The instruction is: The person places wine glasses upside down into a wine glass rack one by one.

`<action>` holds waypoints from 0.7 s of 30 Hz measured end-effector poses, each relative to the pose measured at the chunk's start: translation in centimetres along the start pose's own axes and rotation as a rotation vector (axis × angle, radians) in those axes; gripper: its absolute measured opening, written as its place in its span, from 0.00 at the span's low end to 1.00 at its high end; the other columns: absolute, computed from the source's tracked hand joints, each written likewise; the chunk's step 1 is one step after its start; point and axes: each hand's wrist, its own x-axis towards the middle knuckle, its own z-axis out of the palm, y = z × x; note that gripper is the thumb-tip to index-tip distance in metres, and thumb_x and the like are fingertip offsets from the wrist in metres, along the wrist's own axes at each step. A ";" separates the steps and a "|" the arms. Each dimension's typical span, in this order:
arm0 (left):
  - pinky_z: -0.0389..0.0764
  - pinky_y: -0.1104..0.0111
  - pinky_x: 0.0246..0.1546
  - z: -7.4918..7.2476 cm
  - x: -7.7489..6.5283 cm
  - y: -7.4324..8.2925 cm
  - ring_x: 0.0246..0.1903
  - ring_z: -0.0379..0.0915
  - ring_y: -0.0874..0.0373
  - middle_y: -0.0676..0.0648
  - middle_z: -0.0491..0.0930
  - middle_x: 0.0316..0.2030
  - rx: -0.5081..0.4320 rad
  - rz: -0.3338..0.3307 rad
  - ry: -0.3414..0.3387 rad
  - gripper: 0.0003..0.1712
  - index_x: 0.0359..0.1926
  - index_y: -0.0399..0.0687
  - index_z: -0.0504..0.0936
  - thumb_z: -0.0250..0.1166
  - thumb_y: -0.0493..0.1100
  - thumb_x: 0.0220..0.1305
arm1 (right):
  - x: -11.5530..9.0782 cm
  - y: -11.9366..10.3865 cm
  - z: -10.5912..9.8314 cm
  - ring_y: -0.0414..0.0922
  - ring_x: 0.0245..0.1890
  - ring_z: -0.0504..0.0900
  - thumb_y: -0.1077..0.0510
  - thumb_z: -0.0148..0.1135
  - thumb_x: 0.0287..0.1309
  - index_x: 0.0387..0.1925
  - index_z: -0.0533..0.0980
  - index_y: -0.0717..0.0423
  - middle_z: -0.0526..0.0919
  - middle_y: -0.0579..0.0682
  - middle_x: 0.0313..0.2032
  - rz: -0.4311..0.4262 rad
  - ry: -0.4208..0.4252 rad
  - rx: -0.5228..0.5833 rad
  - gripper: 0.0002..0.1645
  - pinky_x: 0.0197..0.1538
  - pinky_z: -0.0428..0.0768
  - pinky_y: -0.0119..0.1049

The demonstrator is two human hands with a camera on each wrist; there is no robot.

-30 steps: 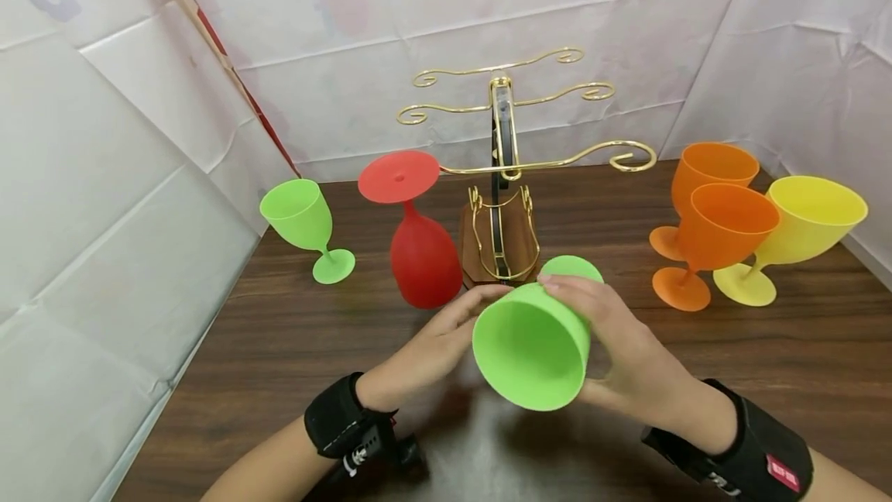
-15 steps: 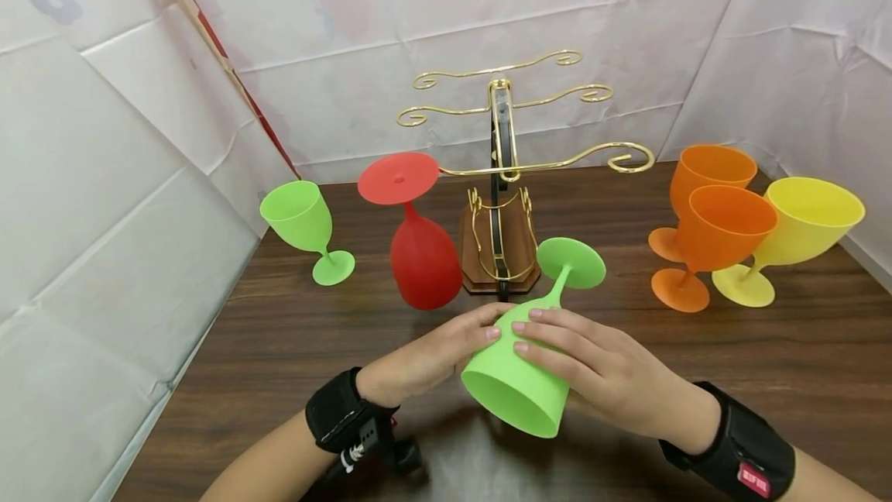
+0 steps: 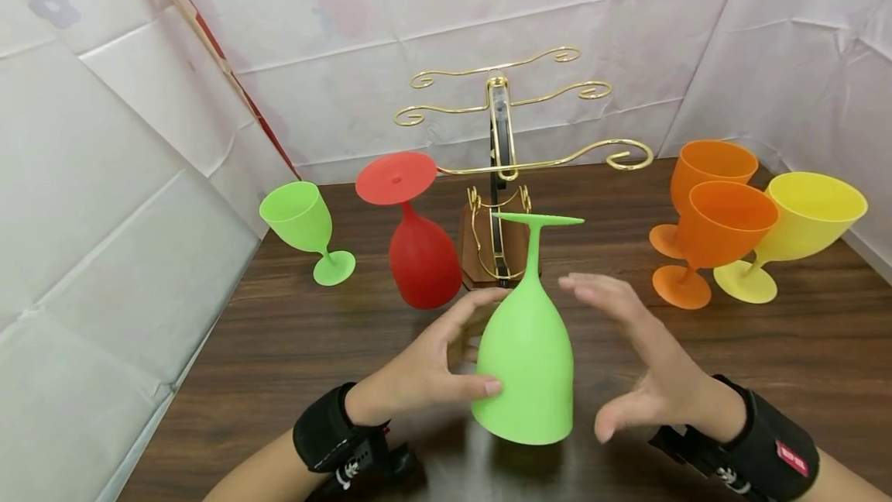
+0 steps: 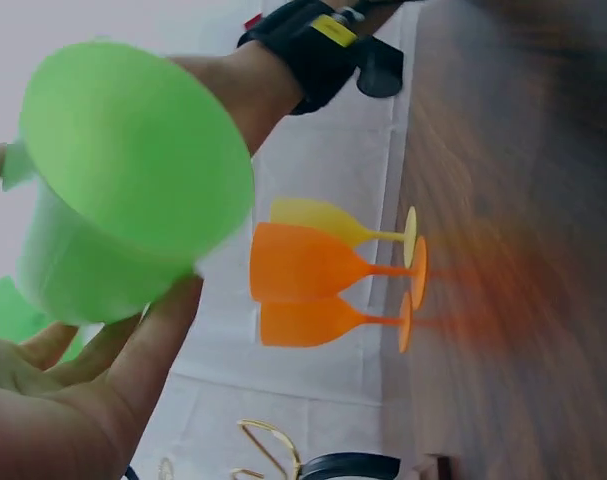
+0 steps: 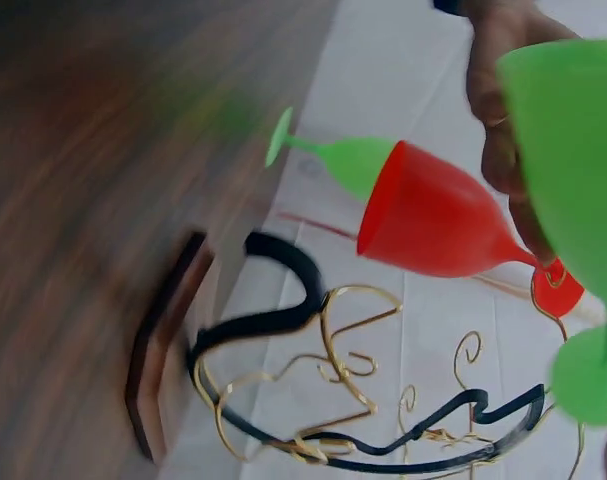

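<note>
My left hand (image 3: pixel 435 362) holds a green plastic goblet (image 3: pixel 526 362) upside down above the table, thumb across the front of its bowl and fingers behind. The foot of that goblet is on top, in front of the rack. To its right, my right hand (image 3: pixel 651 362) is spread with thumb and fingers apart, not touching the bowl in the head view. In the left wrist view, the goblet's mouth (image 4: pixel 133 150) faces the camera. A red goblet (image 3: pixel 423 262) hangs upside down by its foot from the gold rack (image 3: pixel 571 159), on the left side.
A second green goblet (image 3: pixel 300 219) stands upright at the far left. At the right stand two orange goblets (image 3: pixel 728 227) and a yellow goblet (image 3: pixel 811 223), close together. The rack's wooden base (image 3: pixel 516 246) rests on the dark wooden table (image 3: pixel 279 362), with pale cloth walls (image 3: pixel 348 115) around.
The green goblet has turned from mouth towards the camera to upside down, foot up. My right hand has let go of it and moved right; my left hand keeps hold.
</note>
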 end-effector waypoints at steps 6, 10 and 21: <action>0.77 0.59 0.52 0.4 0.1 0.1 0.57 0.67 0.50 0.45 0.65 0.61 0.210 0.134 0.091 0.48 0.69 0.49 0.55 0.70 0.32 0.49 | -0.7 -0.1 -0.4 0.46 0.68 0.60 0.42 0.65 0.53 0.69 0.51 0.66 0.60 0.60 0.67 0.443 0.014 0.143 0.54 0.66 0.62 0.29; 0.78 0.61 0.51 0.6 0.4 0.1 0.58 0.66 0.52 0.43 0.66 0.61 0.389 0.234 0.136 0.51 0.68 0.43 0.55 0.73 0.31 0.44 | -0.8 -0.1 0.1 0.43 0.66 0.63 0.46 0.69 0.51 0.71 0.51 0.54 0.59 0.54 0.68 0.604 -0.080 0.152 0.53 0.64 0.65 0.30; 0.73 0.59 0.57 0.6 0.6 -0.1 0.61 0.63 0.52 0.45 0.63 0.64 0.436 0.241 0.152 0.56 0.69 0.46 0.52 0.75 0.30 0.42 | -0.4 -0.2 1.3 0.40 0.54 0.73 0.63 0.77 0.40 0.68 0.56 0.47 0.68 0.48 0.60 0.674 -0.092 -0.001 0.55 0.53 0.76 0.33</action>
